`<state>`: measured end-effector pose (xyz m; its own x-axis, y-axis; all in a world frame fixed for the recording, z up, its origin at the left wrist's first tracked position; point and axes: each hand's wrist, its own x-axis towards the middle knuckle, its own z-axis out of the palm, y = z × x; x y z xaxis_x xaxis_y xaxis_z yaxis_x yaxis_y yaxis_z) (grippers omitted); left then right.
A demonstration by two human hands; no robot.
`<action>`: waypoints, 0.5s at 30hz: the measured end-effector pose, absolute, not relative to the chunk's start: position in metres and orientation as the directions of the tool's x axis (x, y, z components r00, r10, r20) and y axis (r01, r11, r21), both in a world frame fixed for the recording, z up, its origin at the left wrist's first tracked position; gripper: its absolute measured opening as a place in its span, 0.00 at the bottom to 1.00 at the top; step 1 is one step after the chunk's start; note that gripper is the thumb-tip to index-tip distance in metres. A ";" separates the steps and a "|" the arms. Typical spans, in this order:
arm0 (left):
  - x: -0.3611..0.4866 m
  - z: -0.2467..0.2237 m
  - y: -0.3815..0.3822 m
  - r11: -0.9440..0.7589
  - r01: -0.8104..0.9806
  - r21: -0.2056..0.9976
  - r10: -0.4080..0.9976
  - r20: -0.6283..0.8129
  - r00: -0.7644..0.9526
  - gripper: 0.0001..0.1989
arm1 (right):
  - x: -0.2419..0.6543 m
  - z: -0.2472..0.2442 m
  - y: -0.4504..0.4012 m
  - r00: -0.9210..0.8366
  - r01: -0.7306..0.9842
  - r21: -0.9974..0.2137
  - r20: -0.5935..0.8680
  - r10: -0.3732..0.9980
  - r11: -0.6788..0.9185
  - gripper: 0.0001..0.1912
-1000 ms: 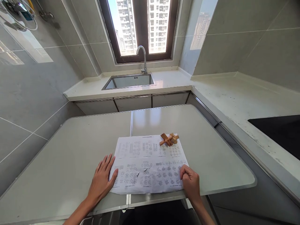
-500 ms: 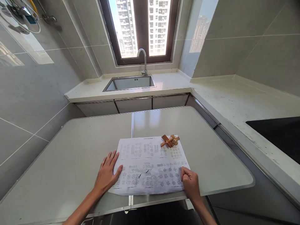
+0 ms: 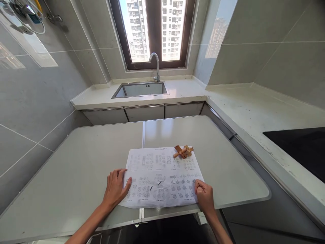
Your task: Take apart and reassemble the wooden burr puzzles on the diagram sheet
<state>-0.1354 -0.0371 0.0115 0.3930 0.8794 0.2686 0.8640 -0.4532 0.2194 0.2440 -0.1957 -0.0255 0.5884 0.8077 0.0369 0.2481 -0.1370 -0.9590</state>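
A white paper sheet printed with small diagrams lies on the light table. Several wooden puzzle pieces rest in a small pile on its upper right corner. My left hand rests at the sheet's left edge, thumb spread over the paper and fingers curled a little, holding nothing. At the lower right edge of the sheet my right hand is closed in a fist; whether it pinches anything is hidden.
Beyond the table is a counter with a sink and a faucet under a window. A black cooktop is set in the right counter. The table's front edge lies near my forearms.
The fingers of my left hand have drawn in from lying stretched out to slightly bent. My right hand stays a fist in nearly the same place. The view has shifted slightly.
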 end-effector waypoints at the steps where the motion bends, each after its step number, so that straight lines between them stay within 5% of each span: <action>1: -0.135 0.013 -0.038 -0.432 0.873 0.227 0.890 0.264 0.372 0.18 | 0.244 -0.025 -0.196 0.587 0.249 -0.959 0.037 0.809 -0.137 0.07; 6: -0.132 0.014 -0.043 -0.318 0.921 0.224 0.945 0.146 0.291 0.14 | 0.244 -0.025 -0.195 0.578 0.254 -0.958 0.040 0.815 -0.133 0.06; 15: -0.133 0.010 -0.044 -0.386 0.906 0.176 0.921 0.119 0.370 0.17 | 0.245 -0.022 -0.195 0.558 0.257 -0.957 0.035 0.829 -0.133 0.06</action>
<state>-0.1334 -0.0443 0.0101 0.3698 0.9215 0.1186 0.9056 -0.3861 0.1756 0.2451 -0.1947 -0.0224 0.5576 0.8294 0.0346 0.2569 -0.1328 -0.9573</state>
